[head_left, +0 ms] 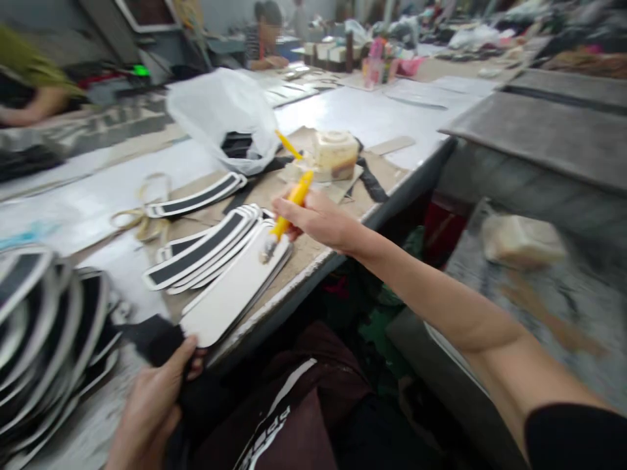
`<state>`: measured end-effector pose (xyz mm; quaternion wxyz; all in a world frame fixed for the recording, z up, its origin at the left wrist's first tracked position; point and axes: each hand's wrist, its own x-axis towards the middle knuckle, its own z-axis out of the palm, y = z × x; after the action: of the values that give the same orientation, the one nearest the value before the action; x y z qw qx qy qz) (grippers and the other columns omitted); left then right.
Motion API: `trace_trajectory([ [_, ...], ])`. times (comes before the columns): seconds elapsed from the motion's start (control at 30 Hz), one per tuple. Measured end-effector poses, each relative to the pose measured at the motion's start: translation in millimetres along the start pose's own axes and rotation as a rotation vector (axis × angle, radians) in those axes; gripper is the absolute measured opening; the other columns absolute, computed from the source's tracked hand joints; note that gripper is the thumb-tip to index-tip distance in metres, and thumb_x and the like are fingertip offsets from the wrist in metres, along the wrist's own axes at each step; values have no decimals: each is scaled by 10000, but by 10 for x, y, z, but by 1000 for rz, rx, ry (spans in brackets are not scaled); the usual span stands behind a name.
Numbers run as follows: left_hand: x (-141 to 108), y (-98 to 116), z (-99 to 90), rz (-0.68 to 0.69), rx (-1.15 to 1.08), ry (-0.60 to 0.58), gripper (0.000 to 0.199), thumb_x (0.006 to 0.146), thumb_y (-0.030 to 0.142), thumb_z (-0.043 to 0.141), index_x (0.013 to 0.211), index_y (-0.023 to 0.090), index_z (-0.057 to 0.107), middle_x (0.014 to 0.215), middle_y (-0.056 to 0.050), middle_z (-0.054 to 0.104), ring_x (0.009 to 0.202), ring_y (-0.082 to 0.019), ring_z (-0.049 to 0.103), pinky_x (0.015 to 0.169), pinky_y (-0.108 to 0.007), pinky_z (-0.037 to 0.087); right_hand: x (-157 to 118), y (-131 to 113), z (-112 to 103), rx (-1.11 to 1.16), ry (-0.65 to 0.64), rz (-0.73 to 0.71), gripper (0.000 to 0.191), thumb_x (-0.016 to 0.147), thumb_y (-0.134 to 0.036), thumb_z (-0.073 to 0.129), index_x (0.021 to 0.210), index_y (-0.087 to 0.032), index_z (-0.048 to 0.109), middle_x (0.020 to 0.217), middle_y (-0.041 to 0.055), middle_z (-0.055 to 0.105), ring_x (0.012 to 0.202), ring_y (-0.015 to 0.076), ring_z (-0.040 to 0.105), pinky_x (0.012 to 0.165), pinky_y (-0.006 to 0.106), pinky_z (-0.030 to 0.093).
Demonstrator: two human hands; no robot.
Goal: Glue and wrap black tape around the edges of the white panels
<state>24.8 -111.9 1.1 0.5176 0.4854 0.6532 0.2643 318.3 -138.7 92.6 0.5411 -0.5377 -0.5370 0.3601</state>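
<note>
My right hand (318, 219) is closed round a yellow-handled brush (292, 205). Its bristles rest on the far part of a white curved strip (228, 287), the top one of a stack at the table's front edge. At the near end of that stack, my left hand (164, 385) is closed on a piece of black fabric (157, 336), its thumb by the strip's corner. Left of the strip lies a fanned pile of white curved pieces with black bands (210, 248). Beyond the brush stands a cloudy plastic tub (336, 153).
A large stack of banded pieces (44, 326) fills the left side. A white plastic bag (223, 114) holds dark pieces behind the work. Another tub (522, 241) sits on a lower surface at right. Two co-workers (267, 39) sit across the tables.
</note>
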Motion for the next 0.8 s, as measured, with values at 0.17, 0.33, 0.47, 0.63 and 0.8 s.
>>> trace_trajectory([
  [0.17, 19, -102, -34, 37, -241, 11, 363, 594, 451, 703, 627, 140, 518, 476, 33, 488, 437, -72, 405, 410, -176, 297, -97, 342, 530, 134, -45, 96, 296, 862, -449, 586, 866, -153, 579, 780, 7, 586, 623, 109, 593, 578, 217, 519],
  [0.33, 34, -146, -68, -1, -339, 33, 332, 636, 443, 668, 696, 148, 529, 474, 43, 469, 447, -82, 394, 432, -188, 285, -88, 494, 1004, 212, -153, 175, 281, 859, -453, 590, 883, -173, 587, 845, 22, 615, 662, 120, 603, 643, 240, 520],
  [0.47, 42, -179, -106, -14, -377, 8, 318, 661, 441, 653, 720, 151, 535, 489, 40, 474, 467, -91, 400, 450, -197, 296, -39, 546, 1261, 180, -239, 236, 288, 864, -463, 572, 890, -176, 582, 853, 27, 619, 666, 130, 610, 659, 262, 521],
  [0.63, 96, -251, -122, -12, -328, -9, 283, 703, 431, 604, 687, 166, 506, 490, 37, 466, 481, -107, 406, 473, -216, 310, 61, 567, 1195, -92, -170, 213, 297, 829, -483, 597, 853, -189, 560, 767, 21, 606, 627, 154, 616, 599, 269, 518],
  [0.8, 125, -338, -112, -3, -285, 20, 329, 731, 470, 592, 619, 177, 491, 502, 30, 469, 503, -123, 414, 507, -235, 325, 127, 561, 865, -392, -26, 104, 282, 838, -484, 567, 836, -202, 556, 746, 33, 590, 611, 174, 604, 570, 291, 511],
])
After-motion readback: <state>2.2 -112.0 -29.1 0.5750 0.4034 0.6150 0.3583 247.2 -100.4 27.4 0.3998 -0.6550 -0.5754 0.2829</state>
